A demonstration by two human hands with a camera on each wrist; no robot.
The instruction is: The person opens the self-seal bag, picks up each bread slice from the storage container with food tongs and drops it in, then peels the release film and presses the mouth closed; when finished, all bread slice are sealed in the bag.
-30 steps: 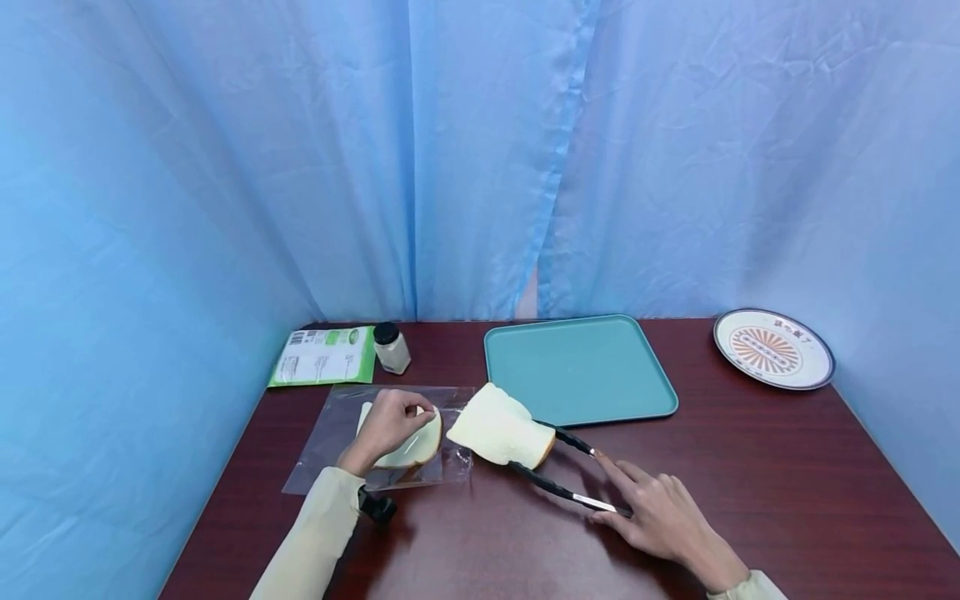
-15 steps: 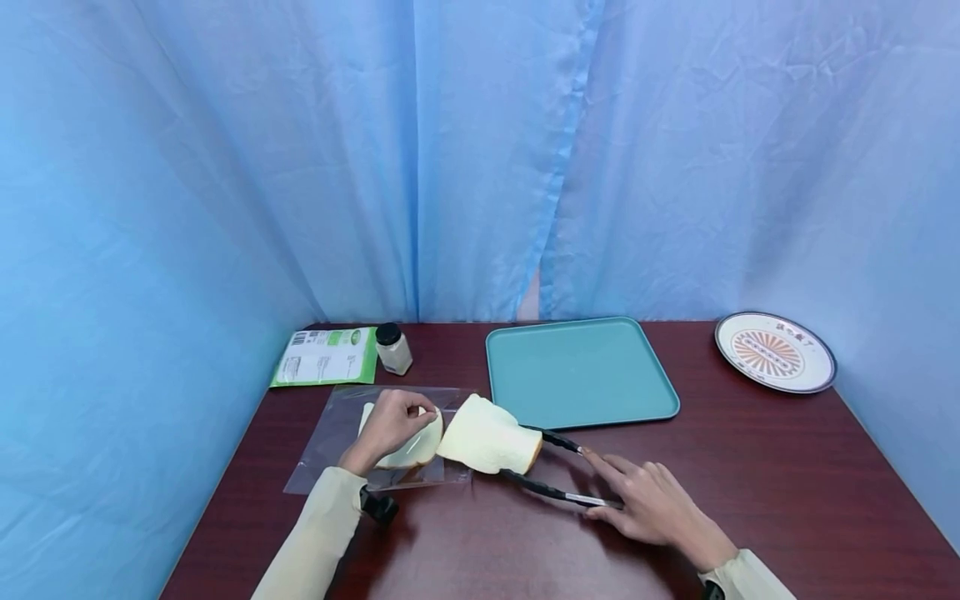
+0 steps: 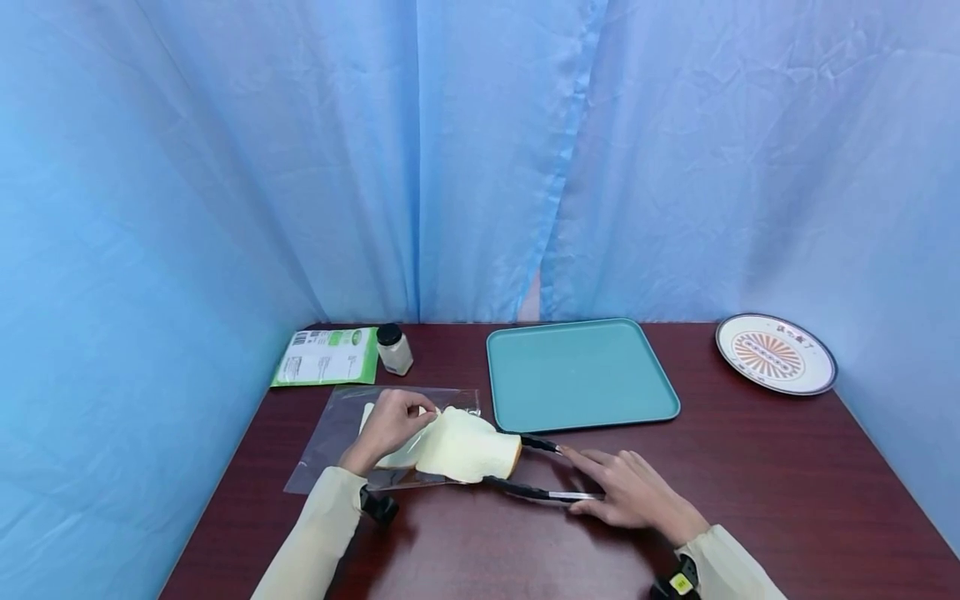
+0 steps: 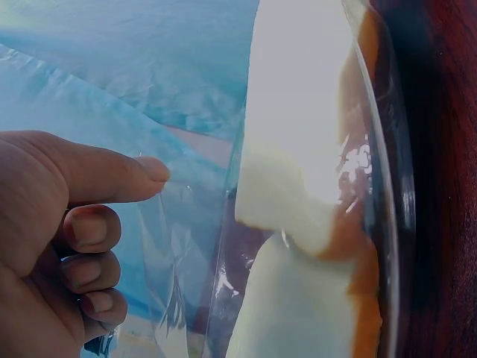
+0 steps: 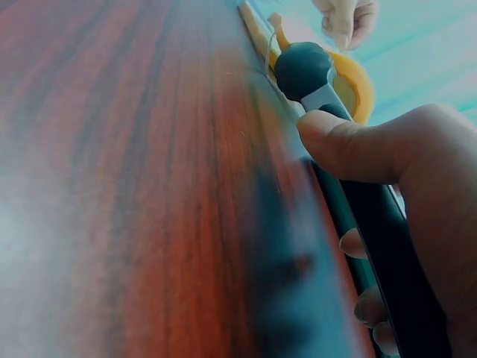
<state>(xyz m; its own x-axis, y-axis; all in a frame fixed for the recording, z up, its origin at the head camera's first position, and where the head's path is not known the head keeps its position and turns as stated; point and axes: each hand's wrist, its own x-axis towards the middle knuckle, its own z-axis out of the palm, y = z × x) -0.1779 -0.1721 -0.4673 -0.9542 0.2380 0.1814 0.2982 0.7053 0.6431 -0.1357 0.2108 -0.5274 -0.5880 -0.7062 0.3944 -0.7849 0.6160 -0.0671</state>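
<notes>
My left hand (image 3: 390,425) pinches the upper layer of a clear plastic bag (image 3: 318,458), lifting it at the mouth; the left wrist view shows the film (image 4: 175,298) hanging from thumb and finger. Inside the bag lies a slice of bread (image 3: 401,458), partly behind that hand. My right hand (image 3: 637,492) grips a pair of black tongs (image 3: 517,489) with steel parts. Between the tong tips is a second bread slice (image 3: 472,450), its far end in the bag's mouth, overlapping the first slice. In the right wrist view, my thumb (image 5: 343,145) presses along one tong arm.
A teal tray (image 3: 581,375) sits behind the tongs, near the back edge. At the back left are a white and green packet (image 3: 322,358) and a small jar (image 3: 395,354) with a black lid. A patterned plate (image 3: 813,371) stands at the far right, by the blue curtain.
The right hand has moved left with the tongs, bringing the second bread slice into the bag's mouth and over the first slice. The left hand has stayed in place, holding the bag.
</notes>
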